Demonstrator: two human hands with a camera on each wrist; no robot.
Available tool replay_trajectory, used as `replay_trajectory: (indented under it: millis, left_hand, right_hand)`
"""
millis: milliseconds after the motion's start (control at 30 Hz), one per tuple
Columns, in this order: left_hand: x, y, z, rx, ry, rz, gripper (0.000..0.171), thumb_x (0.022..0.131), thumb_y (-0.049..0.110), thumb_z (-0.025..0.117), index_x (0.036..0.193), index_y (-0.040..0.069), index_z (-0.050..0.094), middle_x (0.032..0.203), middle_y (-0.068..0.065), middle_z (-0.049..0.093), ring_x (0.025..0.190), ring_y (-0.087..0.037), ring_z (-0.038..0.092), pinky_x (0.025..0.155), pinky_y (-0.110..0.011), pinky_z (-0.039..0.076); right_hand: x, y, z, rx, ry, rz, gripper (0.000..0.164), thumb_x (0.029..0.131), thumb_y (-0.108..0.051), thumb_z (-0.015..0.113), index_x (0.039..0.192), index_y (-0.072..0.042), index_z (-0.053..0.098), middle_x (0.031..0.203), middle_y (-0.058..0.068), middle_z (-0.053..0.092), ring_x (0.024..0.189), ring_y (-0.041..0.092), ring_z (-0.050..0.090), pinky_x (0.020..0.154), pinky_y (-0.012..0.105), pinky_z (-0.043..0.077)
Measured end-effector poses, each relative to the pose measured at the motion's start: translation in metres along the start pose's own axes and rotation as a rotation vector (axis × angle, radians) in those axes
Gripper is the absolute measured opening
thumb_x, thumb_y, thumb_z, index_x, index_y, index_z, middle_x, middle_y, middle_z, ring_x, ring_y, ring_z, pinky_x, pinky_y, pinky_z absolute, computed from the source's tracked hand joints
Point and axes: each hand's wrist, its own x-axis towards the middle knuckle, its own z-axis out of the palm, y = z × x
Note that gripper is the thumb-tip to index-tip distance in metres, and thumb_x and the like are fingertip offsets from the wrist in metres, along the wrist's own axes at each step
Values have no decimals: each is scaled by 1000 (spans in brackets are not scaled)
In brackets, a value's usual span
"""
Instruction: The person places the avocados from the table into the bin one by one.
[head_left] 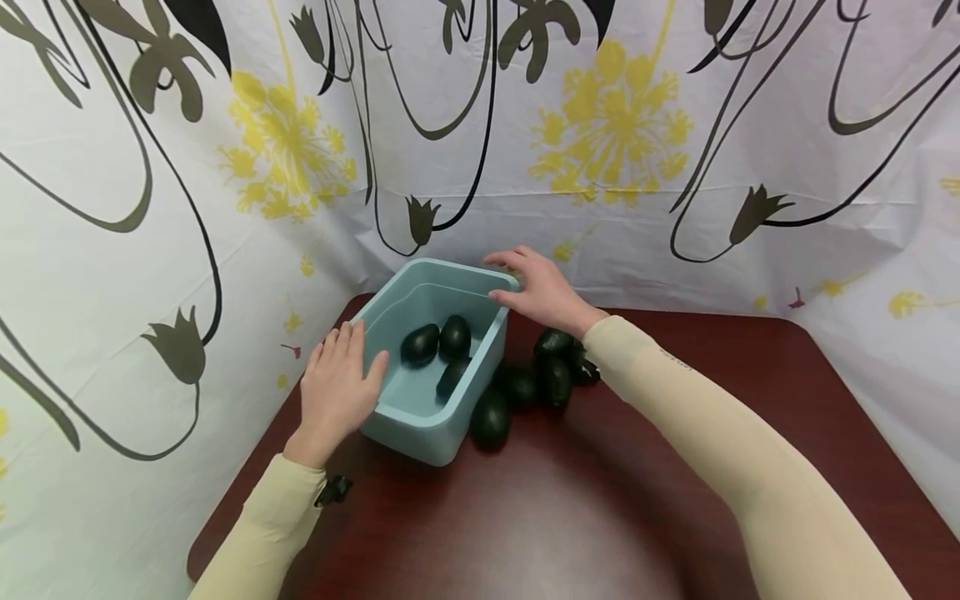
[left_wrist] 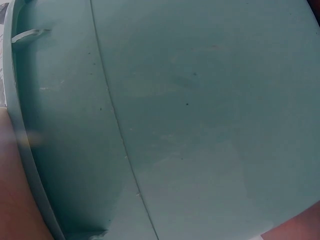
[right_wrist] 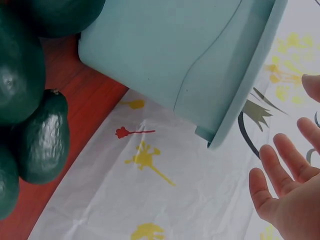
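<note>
A light blue-green plastic bin (head_left: 401, 427) stands at the back left of the table, with three dark green avocados (head_left: 454, 337) inside. My left hand (head_left: 339, 385) lies along its near-left rim, fingers straight and close together. In the left wrist view, the bin's side wall (left_wrist: 200, 125) takes up most of the picture, and a bit of that hand shows at the left edge. By the far right corner is my right hand (head_left: 543, 292), fingers spread and loosely bent. The right wrist view has this hand (right_wrist: 292, 190) a little apart from the rim, holding nothing.
Several more avocados (head_left: 491, 419) lie bunched on the table against and beside the bin's right side, partly under the right forearm. The dark red-brown table (head_left: 600, 500) reaches back to a white cloth (head_left: 465, 167) printed with flowers. A small black device (head_left: 333, 491) sits at the left wrist.
</note>
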Motion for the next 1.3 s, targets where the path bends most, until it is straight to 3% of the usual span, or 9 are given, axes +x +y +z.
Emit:
replay_trajectory:
  millis: [167, 733, 1067, 1300]
  left_hand:
    - [1, 0, 0, -7, 15, 2, 74, 106, 50, 40, 158, 0, 27, 160, -25, 28, 147, -43, 23, 119, -57, 15]
    - [1, -1, 2, -8, 6, 1, 74, 106, 51, 37, 158, 0, 27, 160, -25, 28, 147, -43, 23, 118, -58, 15]
    - [0, 0, 1, -13, -1, 0, 74, 106, 51, 37, 158, 0, 26, 160, -25, 27, 148, -43, 21, 119, -57, 14]
    - [0, 1, -1, -11, -5, -3, 74, 106, 51, 38, 158, 1, 26, 160, -25, 27, 148, -43, 22, 118, -58, 14]
  right_hand:
    - [-7, 0, -6, 22, 8, -30, 51, 95, -34, 72, 142, -33, 54, 130, -7, 52, 121, 15, 51, 92, 42, 51]
    - [-31, 14, -23, 11, 45, -36, 52, 94, -36, 73, 143, -35, 53, 133, -10, 52, 121, 16, 50, 97, 48, 46]
    - [-59, 32, -23, 8, -26, 31, 54, 93, -42, 71, 143, -36, 52, 135, -9, 51, 123, 16, 50, 98, 49, 45]
    - [-80, 52, -18, 1, -66, 121, 52, 94, -44, 70, 142, -39, 51, 132, -11, 50, 124, 15, 48, 100, 51, 44]
